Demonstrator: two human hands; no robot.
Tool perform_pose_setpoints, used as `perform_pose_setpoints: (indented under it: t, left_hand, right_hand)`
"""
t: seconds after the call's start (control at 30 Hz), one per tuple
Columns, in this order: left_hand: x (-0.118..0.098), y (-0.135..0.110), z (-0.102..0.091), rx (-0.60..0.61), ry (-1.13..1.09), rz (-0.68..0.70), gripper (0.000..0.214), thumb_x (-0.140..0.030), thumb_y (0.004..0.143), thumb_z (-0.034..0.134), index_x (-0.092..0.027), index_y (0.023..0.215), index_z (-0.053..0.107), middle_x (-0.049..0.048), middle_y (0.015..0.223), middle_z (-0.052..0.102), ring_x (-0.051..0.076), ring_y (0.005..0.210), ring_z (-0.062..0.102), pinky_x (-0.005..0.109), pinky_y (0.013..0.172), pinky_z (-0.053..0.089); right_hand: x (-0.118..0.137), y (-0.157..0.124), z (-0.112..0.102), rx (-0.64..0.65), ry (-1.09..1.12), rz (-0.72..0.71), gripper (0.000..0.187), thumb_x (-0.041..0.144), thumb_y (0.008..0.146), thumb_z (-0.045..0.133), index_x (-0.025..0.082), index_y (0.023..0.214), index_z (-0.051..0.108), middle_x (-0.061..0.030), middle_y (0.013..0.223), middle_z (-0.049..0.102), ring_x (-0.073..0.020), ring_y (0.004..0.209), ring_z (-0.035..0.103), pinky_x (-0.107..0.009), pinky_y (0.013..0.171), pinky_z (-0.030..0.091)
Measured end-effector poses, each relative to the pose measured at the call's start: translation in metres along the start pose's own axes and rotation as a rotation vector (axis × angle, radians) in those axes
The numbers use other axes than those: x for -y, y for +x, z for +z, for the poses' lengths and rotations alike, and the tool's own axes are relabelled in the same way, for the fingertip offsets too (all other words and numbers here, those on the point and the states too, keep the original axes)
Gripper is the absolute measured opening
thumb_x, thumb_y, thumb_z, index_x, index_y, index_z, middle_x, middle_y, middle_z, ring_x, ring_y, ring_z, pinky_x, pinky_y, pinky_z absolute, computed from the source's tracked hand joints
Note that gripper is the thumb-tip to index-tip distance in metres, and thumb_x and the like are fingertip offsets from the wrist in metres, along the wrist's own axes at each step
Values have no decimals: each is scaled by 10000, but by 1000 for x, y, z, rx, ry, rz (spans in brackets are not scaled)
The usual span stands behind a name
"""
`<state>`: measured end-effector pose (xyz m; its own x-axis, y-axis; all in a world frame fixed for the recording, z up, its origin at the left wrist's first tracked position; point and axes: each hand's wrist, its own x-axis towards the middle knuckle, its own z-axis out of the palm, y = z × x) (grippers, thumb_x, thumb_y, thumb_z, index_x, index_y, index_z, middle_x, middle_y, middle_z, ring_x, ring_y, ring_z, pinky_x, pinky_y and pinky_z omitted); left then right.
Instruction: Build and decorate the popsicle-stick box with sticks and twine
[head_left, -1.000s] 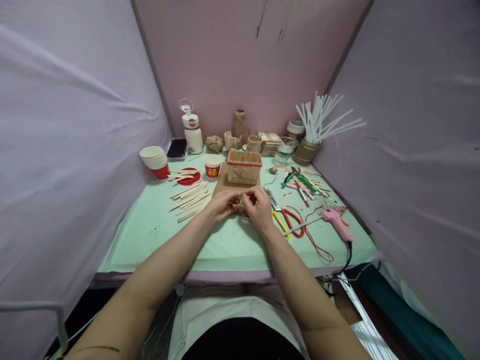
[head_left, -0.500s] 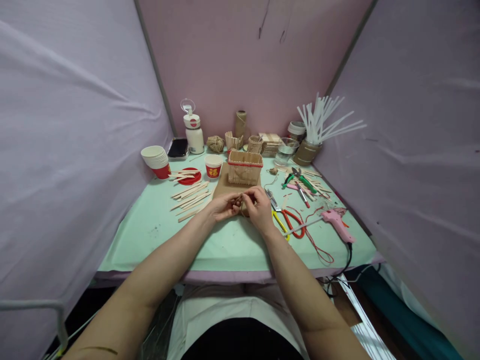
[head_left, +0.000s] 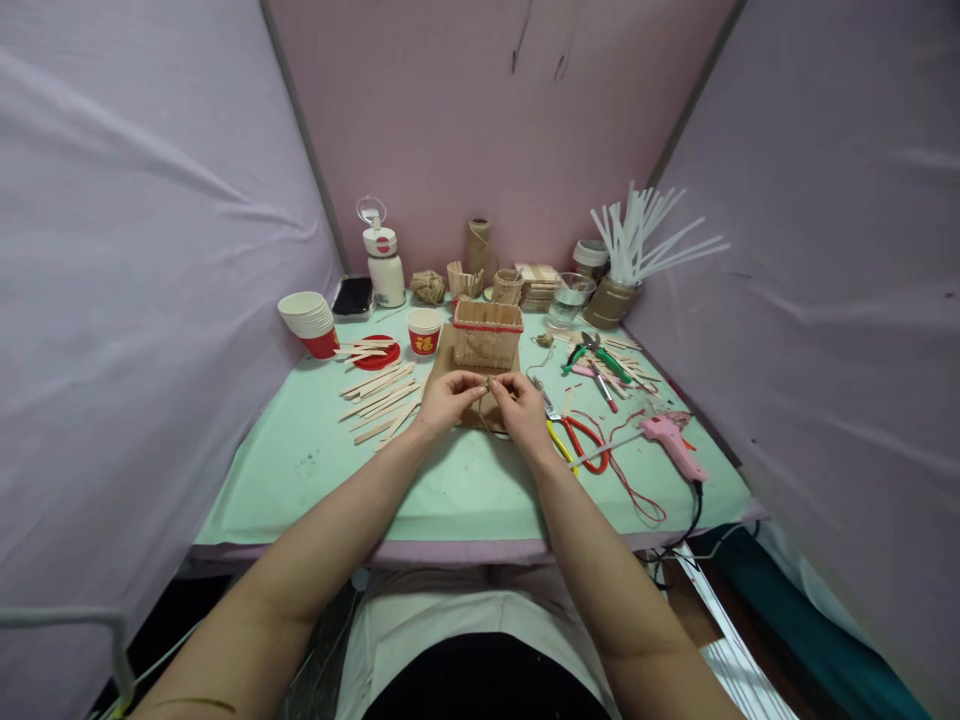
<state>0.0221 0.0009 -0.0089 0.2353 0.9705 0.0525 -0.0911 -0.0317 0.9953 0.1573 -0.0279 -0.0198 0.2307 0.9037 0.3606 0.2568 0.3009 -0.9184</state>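
At frame centre, the left hand (head_left: 444, 398) and right hand (head_left: 523, 408) pinch a short jute twine strand (head_left: 487, 384) between closed fingertips, just before the craft-stick basket (head_left: 487, 334); keeping it taut with small, even pulls seems wise.

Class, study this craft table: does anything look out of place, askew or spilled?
The wooden sticks lie scattered loosely left of the left hand, and red cord trails untidily past the glue gun. Nothing looks spilled or damaged.
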Motion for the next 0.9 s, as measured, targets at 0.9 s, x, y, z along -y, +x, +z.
perform_pose_setpoints:
  t: [0.9]
  left_hand:
    - [6,2,-5,50,241,-134,248,-335,601,716,-138,741,661,6,621,623,106,534,507,236,515,364]
  right_hand:
    - [-2,1,8,97,697,407,281,399,639,750,194,662,559,57,542,451,-71,493,364,-209,444,272]
